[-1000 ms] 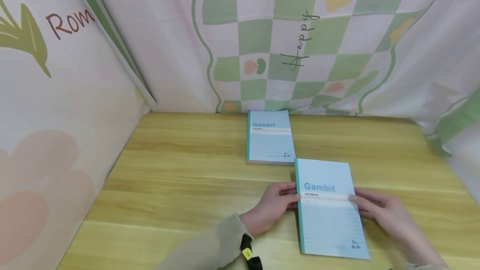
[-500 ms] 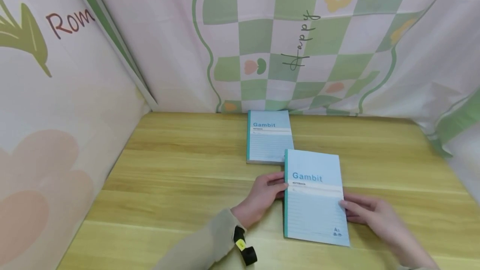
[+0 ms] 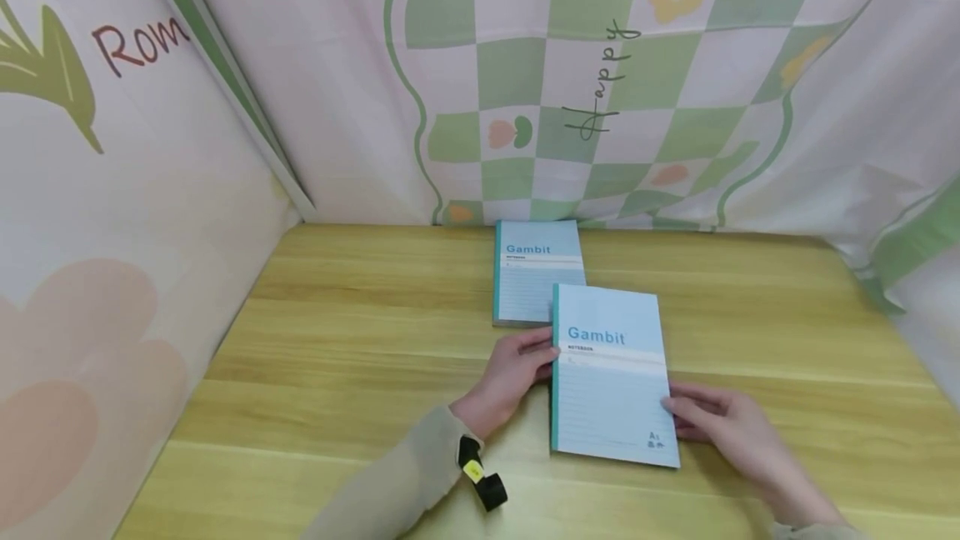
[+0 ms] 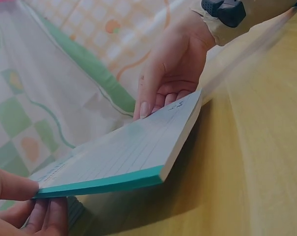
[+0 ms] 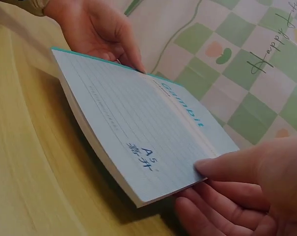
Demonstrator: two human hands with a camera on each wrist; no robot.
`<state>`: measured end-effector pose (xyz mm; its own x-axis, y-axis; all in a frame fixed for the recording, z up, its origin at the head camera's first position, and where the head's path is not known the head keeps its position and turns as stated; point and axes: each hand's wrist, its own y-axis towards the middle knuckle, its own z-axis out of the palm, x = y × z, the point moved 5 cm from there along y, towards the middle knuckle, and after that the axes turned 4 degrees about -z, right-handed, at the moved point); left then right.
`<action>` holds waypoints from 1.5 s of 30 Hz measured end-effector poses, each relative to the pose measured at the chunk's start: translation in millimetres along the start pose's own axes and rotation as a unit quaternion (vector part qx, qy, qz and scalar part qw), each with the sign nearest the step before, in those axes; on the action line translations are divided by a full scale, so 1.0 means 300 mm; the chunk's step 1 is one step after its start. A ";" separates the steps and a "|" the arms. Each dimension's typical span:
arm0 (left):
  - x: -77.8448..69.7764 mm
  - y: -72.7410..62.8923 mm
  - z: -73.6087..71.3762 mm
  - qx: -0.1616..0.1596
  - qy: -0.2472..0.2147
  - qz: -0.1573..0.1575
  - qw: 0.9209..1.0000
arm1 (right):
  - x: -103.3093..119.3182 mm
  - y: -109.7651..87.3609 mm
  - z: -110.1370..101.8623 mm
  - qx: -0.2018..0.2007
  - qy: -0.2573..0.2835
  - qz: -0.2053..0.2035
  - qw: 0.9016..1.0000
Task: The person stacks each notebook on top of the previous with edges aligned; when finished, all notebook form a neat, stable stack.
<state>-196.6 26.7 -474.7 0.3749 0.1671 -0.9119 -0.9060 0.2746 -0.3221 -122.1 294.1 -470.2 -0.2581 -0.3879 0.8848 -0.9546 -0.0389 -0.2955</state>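
A light blue "Gambit" notebook (image 3: 611,402) with a teal spine is held off the table between both hands. My left hand (image 3: 510,377) pinches its spine edge, thumb on the cover and fingers beneath. On the opposite edge, my right hand (image 3: 738,432) grips it the same way, as the right wrist view shows with the thumb (image 5: 227,167) on the cover. Shadow lies under the raised notebook (image 4: 119,162) in the left wrist view. Behind it, a matching notebook (image 3: 528,286) lies on the table, its lower right corner covered by the held one in the head view.
The wood-grain table (image 3: 337,340) runs back to a checkered green and white curtain (image 3: 510,73). A printed fabric wall (image 3: 172,215) borders the left side. A black strap (image 3: 480,477) with a yellow tag hangs from the left wrist.
Both hands have carried the notebook forward and to the left, so it now overlaps the far notebook in the head view. The far notebook has stayed in place.
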 end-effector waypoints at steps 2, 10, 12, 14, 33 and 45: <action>-0.001 0.006 -0.007 0.000 -0.003 0.004 1.000 | 0.007 0.006 0.004 -0.005 -0.004 -0.003 1.000; -0.019 0.017 -0.041 -0.003 -0.033 0.016 0.999 | 0.027 0.043 0.012 -0.022 0.024 -0.018 0.999; -0.022 0.017 -0.049 -0.002 -0.042 0.017 0.999 | 0.027 0.056 0.014 -0.021 0.049 -0.023 0.998; -0.022 0.019 -0.057 -0.003 -0.043 0.015 0.999 | 0.027 0.068 0.017 -0.018 0.076 -0.026 0.997; 0.005 -0.025 -0.104 0.030 0.066 0.013 0.997 | 0.032 0.146 0.005 -0.017 0.114 -0.030 0.993; -0.027 -0.010 -0.132 -0.013 0.141 0.021 0.990 | 0.085 0.168 0.024 -0.011 0.133 -0.042 0.990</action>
<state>-204.8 -13.0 -476.3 0.2708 -0.0951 -0.9579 -0.9257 0.2472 -0.2863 -175.6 275.7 -465.2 -0.2045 -0.1285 0.9704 -0.9767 -0.0398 -0.2111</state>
